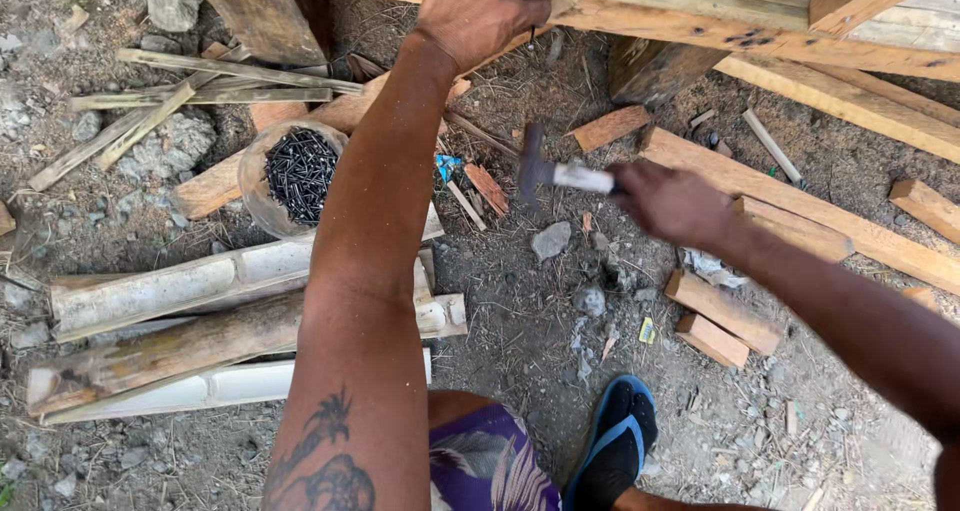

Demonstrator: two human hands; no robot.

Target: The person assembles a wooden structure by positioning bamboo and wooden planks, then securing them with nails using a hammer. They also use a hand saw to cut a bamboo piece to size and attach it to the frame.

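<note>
Head view: looking straight down at the ground, both arms out front.
Hammer (545,173): clamped in the right hand (675,203), fingers wrapped round the pale handle. Long axis runs sideways, dark head sticking out to the left of that hand. Bit blurry.
Left hand (487,9): up ahead on the wooden beam (700,26), fingers pinched together. Might be a nail under them, honestly can't tell.
Key relation: hammer head sits below and a little right of the left hand; the right hand is the nearer one.
Round the left arm: tub of dark nails (298,174) just left of it, split bamboo (190,291) closer in.
Ground: dirt, wood offcuts (722,311), blue flip-flop (615,446).
</note>
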